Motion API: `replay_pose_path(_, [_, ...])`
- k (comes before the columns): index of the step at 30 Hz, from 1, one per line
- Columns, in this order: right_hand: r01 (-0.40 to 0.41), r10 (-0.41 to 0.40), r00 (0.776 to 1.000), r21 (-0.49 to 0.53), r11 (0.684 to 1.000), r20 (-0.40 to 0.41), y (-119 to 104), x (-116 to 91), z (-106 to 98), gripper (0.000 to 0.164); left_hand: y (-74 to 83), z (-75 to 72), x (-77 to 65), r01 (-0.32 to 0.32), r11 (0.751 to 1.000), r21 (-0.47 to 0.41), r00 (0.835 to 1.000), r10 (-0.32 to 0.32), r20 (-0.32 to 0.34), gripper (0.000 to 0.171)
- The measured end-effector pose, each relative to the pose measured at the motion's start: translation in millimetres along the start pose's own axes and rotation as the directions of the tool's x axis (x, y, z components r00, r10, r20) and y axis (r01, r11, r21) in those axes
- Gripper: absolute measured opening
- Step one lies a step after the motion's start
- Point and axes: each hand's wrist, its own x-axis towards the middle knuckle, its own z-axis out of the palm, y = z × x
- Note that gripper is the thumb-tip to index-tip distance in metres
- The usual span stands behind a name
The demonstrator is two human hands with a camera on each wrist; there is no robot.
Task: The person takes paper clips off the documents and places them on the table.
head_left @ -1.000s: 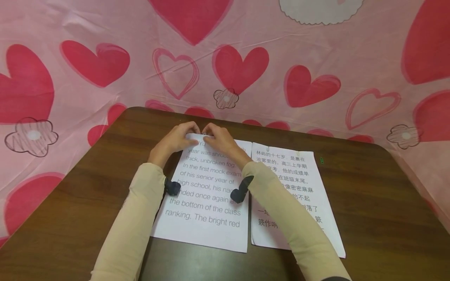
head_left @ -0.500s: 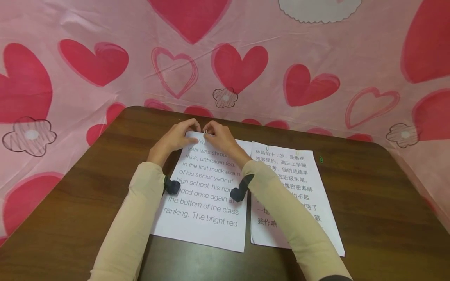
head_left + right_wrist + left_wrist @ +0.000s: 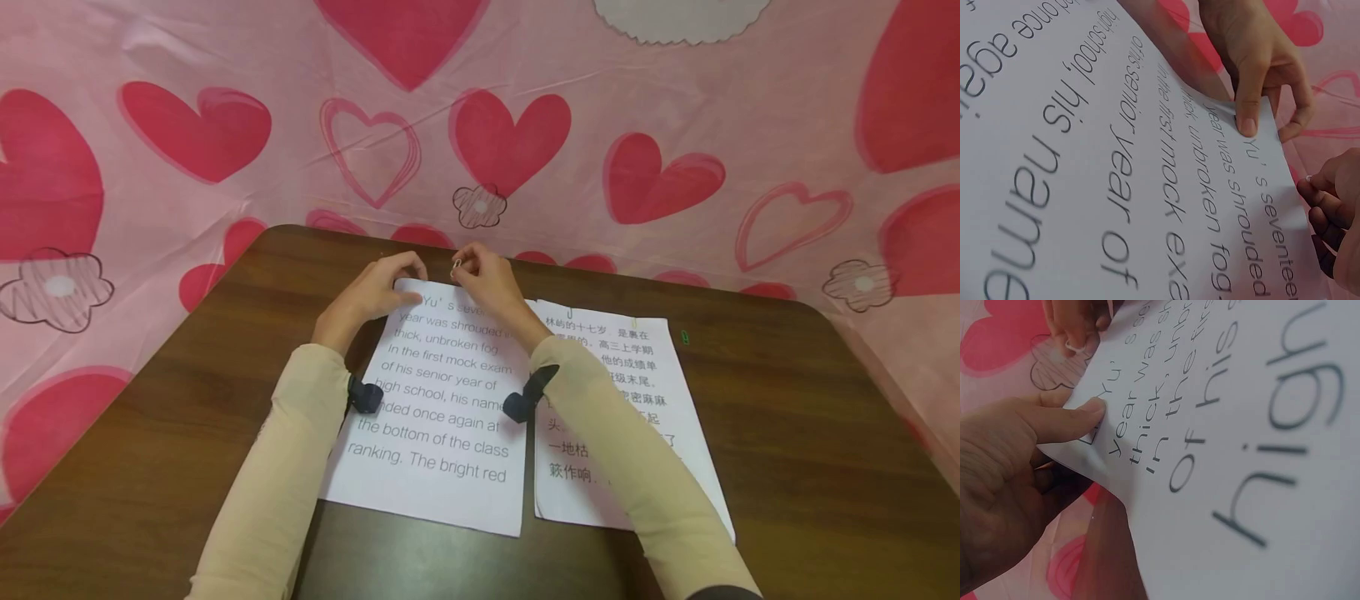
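Observation:
My left hand [image 3: 375, 292] pinches the top left corner of a sheaf of white paper [image 3: 442, 417] printed in English, thumb on top and fingers beneath, as the left wrist view shows. Just beyond the paper's top edge, my right hand [image 3: 487, 279] holds a small pale paper clip [image 3: 456, 267] between thumb and fingertips, apart from the paper. In the left wrist view the paper clip [image 3: 1075, 347] shows as a white loop. From the right wrist, only a bit of the clip [image 3: 1309, 179] is visible at the fingertips.
Right of the sheaf lies another stack of paper [image 3: 637, 400] with Chinese print, two clips [image 3: 570, 313] on its top edge, partly under my right forearm. A small green clip [image 3: 685, 337] lies on the brown table [image 3: 810, 433]. A pink heart-patterned cloth [image 3: 667, 92] hangs behind.
The paper clip was at the sheaf's top edge; my right hand has drawn it off and moved right and away with it. My left hand stays on the corner.

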Motion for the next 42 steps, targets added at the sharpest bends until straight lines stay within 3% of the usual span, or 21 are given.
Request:
replay_pose_path(5, [0.004, -0.004, 1.0, 0.028, 1.0, -0.004, 2, -3, -18, 0.022, 0.9, 0.6, -1.5, 0.024, 1.0, -0.014, 1.0, -0.025, -0.015, 0.027])
replay_pose_path(15, [0.018, -0.018, 1.0, -0.025, 1.0, 0.016, 7, -20, -61, 0.023, 0.2, 1.6, -3.1, 0.049, 0.998, -0.026, 0.999, -0.049, -0.005, 0.028])
replay_pose_path(29, [-0.014, 0.011, 0.999, -0.066, 0.998, -0.05, 26, -30, -97, 0.021, -8.3, -2.2, -5.4, 0.053, 0.998, -0.02, 0.999, -0.054, -0.009, 0.028])
replay_pose_path(42, [-0.037, 0.019, 0.992, -0.151, 0.988, -0.121, 54, -41, -147, 0.021, -8.4, -3.4, -5.7, 0.087, 0.996, -0.02, 0.996, -0.087, -0.003, 0.03])
